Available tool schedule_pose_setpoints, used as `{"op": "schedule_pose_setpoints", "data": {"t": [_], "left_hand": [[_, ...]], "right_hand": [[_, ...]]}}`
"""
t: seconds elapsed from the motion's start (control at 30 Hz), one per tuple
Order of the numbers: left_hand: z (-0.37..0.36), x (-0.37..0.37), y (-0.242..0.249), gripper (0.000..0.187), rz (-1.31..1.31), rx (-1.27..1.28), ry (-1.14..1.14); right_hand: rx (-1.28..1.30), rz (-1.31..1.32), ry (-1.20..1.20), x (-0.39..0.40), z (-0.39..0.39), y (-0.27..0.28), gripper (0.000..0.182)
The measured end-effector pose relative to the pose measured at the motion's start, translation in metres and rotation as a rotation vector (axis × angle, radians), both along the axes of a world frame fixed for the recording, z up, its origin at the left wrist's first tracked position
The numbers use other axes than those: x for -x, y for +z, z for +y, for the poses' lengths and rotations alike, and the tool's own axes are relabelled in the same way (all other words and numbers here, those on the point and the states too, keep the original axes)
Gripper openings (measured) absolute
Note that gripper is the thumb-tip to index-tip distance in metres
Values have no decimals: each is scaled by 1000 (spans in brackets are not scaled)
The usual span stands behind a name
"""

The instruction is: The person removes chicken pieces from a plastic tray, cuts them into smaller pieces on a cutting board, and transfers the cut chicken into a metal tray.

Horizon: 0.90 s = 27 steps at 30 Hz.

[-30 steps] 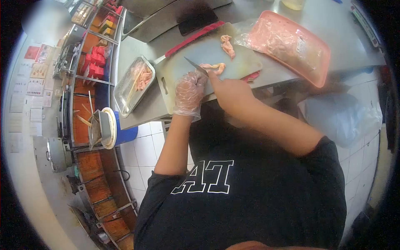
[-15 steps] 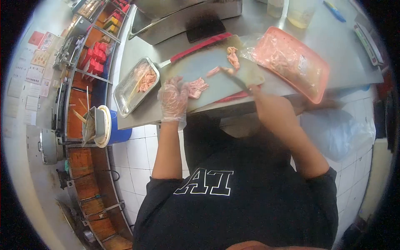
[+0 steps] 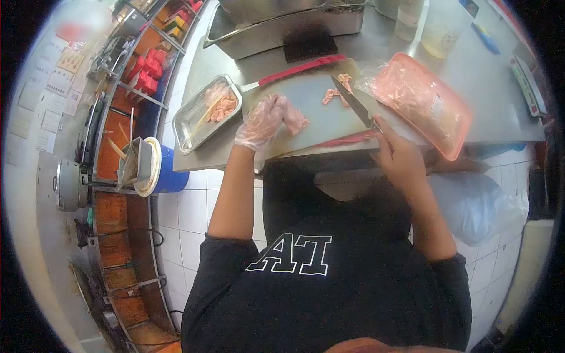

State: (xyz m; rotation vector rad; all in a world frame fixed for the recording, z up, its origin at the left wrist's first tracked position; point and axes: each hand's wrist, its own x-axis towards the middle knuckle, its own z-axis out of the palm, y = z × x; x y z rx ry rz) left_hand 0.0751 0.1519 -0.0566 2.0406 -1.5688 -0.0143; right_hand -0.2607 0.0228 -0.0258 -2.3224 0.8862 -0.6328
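My left hand (image 3: pixel 260 122), in a clear plastic glove, closes on a piece of raw meat (image 3: pixel 293 119) at the left part of the pale cutting board (image 3: pixel 315 94). My bare right hand (image 3: pixel 398 148) grips the handle of a knife (image 3: pixel 357 107), its blade pointing up and left over the board. Beside the blade lie small meat scraps (image 3: pixel 331 95). Left of the board, a metal tray (image 3: pixel 187 135) holds cut meat (image 3: pixel 224 108). To the right is a pink tray (image 3: pixel 461 132) with meat under clear plastic.
A red-handled tool (image 3: pixel 303 67) lies along the board's far edge. Behind it stand a metal container (image 3: pixel 256 40) and a clear container (image 3: pixel 438 42). A blue marker (image 3: pixel 486 38) is at the far right. A blue bucket (image 3: pixel 170 169) stands left of the table.
My left hand has closed on the meat and lifted part of it. The knife has swung more upright, and the scraps lie closer together. The whole view has shifted a little.
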Motion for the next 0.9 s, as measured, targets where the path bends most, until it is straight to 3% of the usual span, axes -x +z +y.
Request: {"op": "schedule_pose_setpoints", "data": {"t": [0.07, 0.1, 0.17, 0.3, 0.4, 0.47, 0.5, 0.57, 0.7, 0.77, 0.87, 0.9], "left_hand": [[-21, 28, 31, 30, 258, 152, 82], [-30, 35, 37, 30, 258, 155, 74], [-46, 46, 47, 27, 684, 231, 86], [-50, 60, 62, 26, 758, 313, 70], [-30, 23, 19, 27, 760, 246, 123], [-4, -9, -39, 26, -519, 113, 43], [7, -4, -42, 26, -517, 104, 46], [30, 9, -46, 27, -33, 131, 300], [34, 44, 3, 28, -138, 100, 389], [33, 50, 5, 26, -259, 76, 24], [31, 70, 14, 25, -224, -18, 147], [31, 70, 21, 34, -115, -351, 224]], "right_hand": [[-29, 0, -12, 4, 1, 5, 42], [-61, -2, -18, 6, 0, 7, 42], [-22, -29, -26, 8, -4, 0, 41], [-55, -33, -56, 10, -1, 7, 41], [6, -98, -12, 6, -1, 2, 41], [10, -89, 4, 1, 1, -3, 41], [15, -78, 19, -2, 3, -5, 42], [-21, 6, 43, -12, 9, -3, 41], [-20, 81, 177, -43, 31, -13, 40], [-25, 186, 219, -60, 40, -11, 40], [-5, 295, 233, -71, 40, -16, 45], [18, 300, 215, -70, 36, -21, 49]]}}
